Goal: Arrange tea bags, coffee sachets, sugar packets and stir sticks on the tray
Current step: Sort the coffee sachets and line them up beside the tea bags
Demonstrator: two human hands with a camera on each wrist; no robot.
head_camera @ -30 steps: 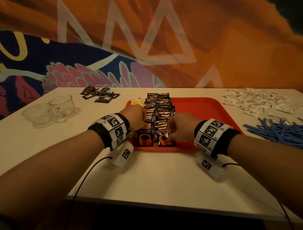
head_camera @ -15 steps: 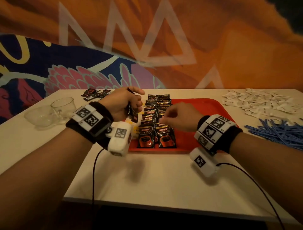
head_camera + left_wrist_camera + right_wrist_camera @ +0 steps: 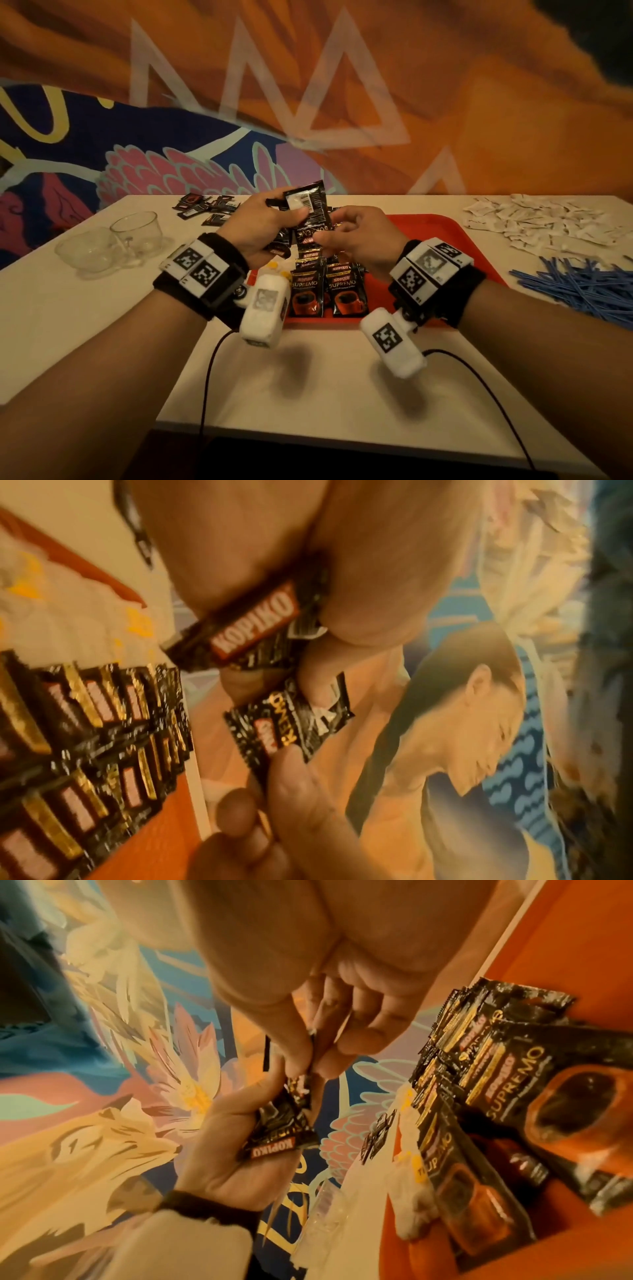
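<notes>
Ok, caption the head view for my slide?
Left hand grips coffee sachets above the red tray while right hand pinches one.

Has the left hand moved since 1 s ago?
Yes. The left hand has risen off the red tray toward the wall, gripping coffee sachets.

Above the red plastic tray (image 3: 442, 236), the left hand (image 3: 260, 228) grips several black coffee sachets (image 3: 306, 209); the right hand (image 3: 356, 236) pinches one of them. Two rows of sachets (image 3: 325, 287) lie on the tray. Blue stir sticks (image 3: 582, 284) rest on the white bench (image 3: 308, 377).
</notes>
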